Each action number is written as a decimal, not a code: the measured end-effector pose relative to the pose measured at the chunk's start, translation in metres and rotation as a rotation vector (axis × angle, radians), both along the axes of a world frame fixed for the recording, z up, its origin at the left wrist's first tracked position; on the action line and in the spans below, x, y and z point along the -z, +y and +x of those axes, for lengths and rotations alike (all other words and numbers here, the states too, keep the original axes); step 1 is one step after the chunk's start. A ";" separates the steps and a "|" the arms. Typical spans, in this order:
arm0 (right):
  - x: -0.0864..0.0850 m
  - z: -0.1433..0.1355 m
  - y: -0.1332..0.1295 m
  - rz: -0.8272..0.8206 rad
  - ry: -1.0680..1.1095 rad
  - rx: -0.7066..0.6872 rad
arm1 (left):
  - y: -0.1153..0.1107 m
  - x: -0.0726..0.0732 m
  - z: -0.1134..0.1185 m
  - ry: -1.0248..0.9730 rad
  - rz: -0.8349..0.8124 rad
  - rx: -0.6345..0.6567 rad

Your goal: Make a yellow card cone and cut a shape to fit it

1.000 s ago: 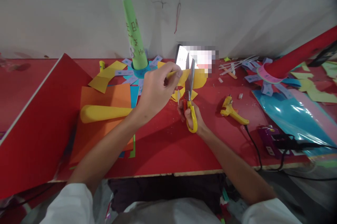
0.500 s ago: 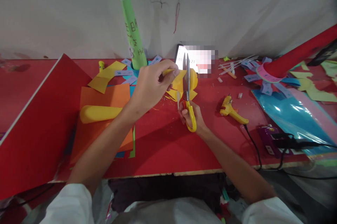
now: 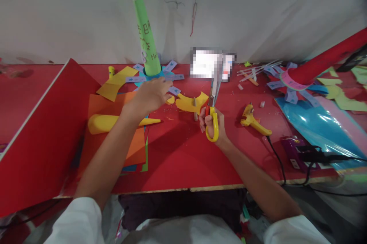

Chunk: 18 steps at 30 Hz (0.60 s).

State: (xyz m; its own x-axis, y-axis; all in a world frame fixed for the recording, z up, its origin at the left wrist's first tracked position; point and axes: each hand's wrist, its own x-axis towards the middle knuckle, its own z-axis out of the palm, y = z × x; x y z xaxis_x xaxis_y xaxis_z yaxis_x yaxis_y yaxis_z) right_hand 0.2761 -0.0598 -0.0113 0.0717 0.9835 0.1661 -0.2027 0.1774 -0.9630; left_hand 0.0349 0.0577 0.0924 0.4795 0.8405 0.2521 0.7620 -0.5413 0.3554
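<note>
Right hand [image 3: 211,122] gripping scissors [image 3: 212,102]; nine o'clock: left hand [image 3: 151,95], grip unclear, partly hiding blue base [image 3: 164,73] under green tube [image 3: 146,34] reading "Ha".

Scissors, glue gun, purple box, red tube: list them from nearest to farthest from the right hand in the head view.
1. Scissors: in the right hand.
2. Glue gun: just to its right.
3. Purple box: farther right, near the table's front edge.
4. Red tube: far right, towards the back.

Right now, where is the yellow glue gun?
In the head view, the glue gun lies on the right, between the scissors and the purple box.
</note>
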 end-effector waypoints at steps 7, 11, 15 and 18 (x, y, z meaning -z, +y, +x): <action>0.002 0.003 0.000 0.018 -0.010 -0.017 | -0.003 0.025 0.033 0.195 -0.186 0.224; 0.002 0.003 0.001 0.017 -0.050 -0.002 | -0.004 0.047 0.056 0.234 -0.193 0.164; 0.000 0.000 0.002 0.028 -0.032 0.028 | -0.006 0.059 0.059 0.279 -0.162 0.226; 0.001 0.000 0.002 0.033 -0.024 0.053 | -0.007 0.064 0.057 0.281 -0.192 0.248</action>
State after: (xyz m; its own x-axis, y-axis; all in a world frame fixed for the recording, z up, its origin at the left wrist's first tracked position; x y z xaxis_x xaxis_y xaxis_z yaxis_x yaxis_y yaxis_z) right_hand 0.2763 -0.0577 -0.0120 0.1194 0.9724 0.2006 -0.1690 0.2190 -0.9610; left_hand 0.0921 0.0508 0.0288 0.7014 0.7096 -0.0671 0.6983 -0.6652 0.2642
